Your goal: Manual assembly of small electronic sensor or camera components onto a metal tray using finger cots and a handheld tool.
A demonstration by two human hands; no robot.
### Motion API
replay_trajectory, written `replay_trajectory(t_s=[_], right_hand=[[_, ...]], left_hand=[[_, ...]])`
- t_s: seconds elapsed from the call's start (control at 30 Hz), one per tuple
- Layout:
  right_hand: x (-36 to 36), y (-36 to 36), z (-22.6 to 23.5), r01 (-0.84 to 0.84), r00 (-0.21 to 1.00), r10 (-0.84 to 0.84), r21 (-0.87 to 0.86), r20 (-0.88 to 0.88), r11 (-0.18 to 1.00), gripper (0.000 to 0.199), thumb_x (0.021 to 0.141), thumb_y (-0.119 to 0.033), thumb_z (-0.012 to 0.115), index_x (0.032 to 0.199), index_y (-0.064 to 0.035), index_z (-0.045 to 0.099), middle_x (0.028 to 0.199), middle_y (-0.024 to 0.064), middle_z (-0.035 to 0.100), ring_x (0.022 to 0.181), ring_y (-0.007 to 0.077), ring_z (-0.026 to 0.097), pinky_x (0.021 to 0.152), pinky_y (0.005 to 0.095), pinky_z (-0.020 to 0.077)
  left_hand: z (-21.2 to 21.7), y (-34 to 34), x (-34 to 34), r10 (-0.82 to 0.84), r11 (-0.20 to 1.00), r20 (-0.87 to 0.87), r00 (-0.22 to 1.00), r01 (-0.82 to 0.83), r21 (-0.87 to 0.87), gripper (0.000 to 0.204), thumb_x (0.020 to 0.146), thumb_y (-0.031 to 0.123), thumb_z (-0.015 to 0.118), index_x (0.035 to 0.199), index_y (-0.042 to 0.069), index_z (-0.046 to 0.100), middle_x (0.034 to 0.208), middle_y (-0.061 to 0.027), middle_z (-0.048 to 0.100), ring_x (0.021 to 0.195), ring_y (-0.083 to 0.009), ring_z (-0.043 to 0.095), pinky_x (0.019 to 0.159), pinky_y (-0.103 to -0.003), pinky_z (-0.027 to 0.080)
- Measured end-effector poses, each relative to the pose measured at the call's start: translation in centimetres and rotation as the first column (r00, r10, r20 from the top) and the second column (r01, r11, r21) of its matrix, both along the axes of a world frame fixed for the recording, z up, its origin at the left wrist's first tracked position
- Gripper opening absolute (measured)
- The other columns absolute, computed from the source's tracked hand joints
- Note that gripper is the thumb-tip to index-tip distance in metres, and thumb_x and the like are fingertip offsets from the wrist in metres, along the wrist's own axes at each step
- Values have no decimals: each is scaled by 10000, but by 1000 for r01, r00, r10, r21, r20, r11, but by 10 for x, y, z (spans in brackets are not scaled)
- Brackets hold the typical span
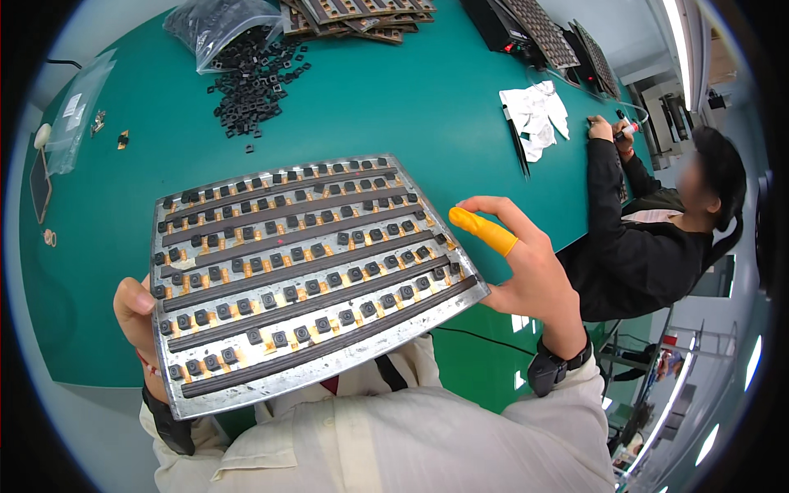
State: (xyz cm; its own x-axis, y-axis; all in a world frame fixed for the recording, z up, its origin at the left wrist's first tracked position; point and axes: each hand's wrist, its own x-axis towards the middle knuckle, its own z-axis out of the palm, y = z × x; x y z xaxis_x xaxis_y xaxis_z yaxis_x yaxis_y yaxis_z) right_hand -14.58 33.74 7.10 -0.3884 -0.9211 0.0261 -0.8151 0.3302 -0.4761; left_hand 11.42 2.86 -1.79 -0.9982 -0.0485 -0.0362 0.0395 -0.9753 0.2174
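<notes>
A metal plate [329, 380] is held tilted in front of my body. Rows of small black square parts [289, 293] sit on amber strips across it, with long dark bars between the rows. My left hand [134, 311] grips the plate's left edge, its thumb showing at the side and its other fingers hidden. At the right corner my right hand [534, 267] bears against the plate, its lower fingers hidden behind it. A yellow finger cot [485, 231] covers one raised digit, which is apart from the plate.
Loose black parts [246, 94] spill from a clear plastic bag [222, 29] onto the green table [394, 107]. Stacked boards [362, 16] lie at the back. White tissue [534, 115] and tweezers [515, 135] lie right. A person in black [649, 255] works at the right edge.
</notes>
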Motion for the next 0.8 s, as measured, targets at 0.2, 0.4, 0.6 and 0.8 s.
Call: replay_trajectory(t_s=[0.2, 0.4, 0.6, 0.8], right_hand=[[8, -9, -2, -31, 1000, 31, -89, -5, 996, 509, 661, -30, 779, 1153, 12, 655, 1220, 96, 580, 1089, 288, 614, 900, 350, 521], [6, -10, -7, -85, 996, 89, -174, 18, 981, 537, 542, 80, 720, 1074, 21, 680, 1137, 117, 626, 1063, 300, 641, 998, 446, 475], [9, -9, -2, -72, 997, 72, -38, -15, 997, 538, 604, 27, 756, 1133, 20, 659, 1197, 107, 588, 1138, 312, 588, 1083, 468, 425], [21, -9, 5, -28, 999, 27, -62, -29, 998, 546, 620, -14, 752, 1156, 21, 655, 1211, 114, 581, 1166, 319, 568, 1088, 499, 415]], left_hand=[[2, 0, 2, 45, 998, 37, 998, -43, -40, 755, 746, 153, 422, 1409, -179, 281, 1353, -409, 448, 1151, -483, 588, 945, -544, 535], [-1, -1, 1, 42, 994, 70, 997, -35, -106, 701, 765, 167, 417, 1373, -177, 358, 1312, -379, 513, 1119, -424, 627, 911, -510, 555], [-2, 3, 4, 99, 991, 50, 994, -94, -97, 696, 764, 180, 408, 1364, -172, 386, 1313, -377, 514, 1104, -415, 635, 890, -498, 560], [3, 6, -1, 77, 994, 30, 997, -74, -79, 694, 763, 183, 408, 1364, -164, 398, 1316, -368, 519, 1124, -418, 623, 921, -494, 542]])
